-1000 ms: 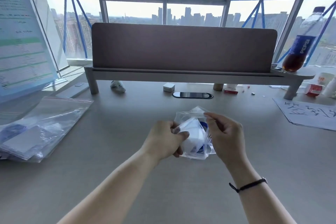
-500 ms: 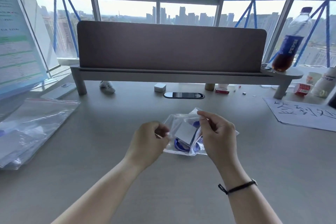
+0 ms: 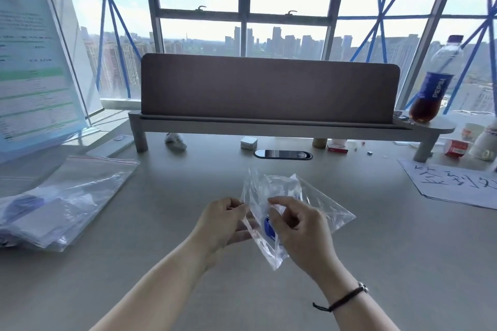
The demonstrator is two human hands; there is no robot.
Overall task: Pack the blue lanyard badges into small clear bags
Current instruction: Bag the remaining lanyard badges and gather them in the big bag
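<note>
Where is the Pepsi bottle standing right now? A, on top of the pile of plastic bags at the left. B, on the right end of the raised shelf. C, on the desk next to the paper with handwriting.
B: the Pepsi bottle stands on the raised shelf's rounded right end.

An office workstation high up in a tower block: a pale grey tabletop (image 3: 134,263) faces a brown fabric desk divider (image 3: 269,88) mounted on a light raised shelf (image 3: 269,126). Behind it, tall metal-framed windows (image 3: 244,16) criss-crossed with blue tape overlook a city skyline. A black oval cable port (image 3: 283,154) sits in the desk, with white handwritten paper sheets (image 3: 451,183) at right and a printed standing poster (image 3: 32,62) at left.
</note>
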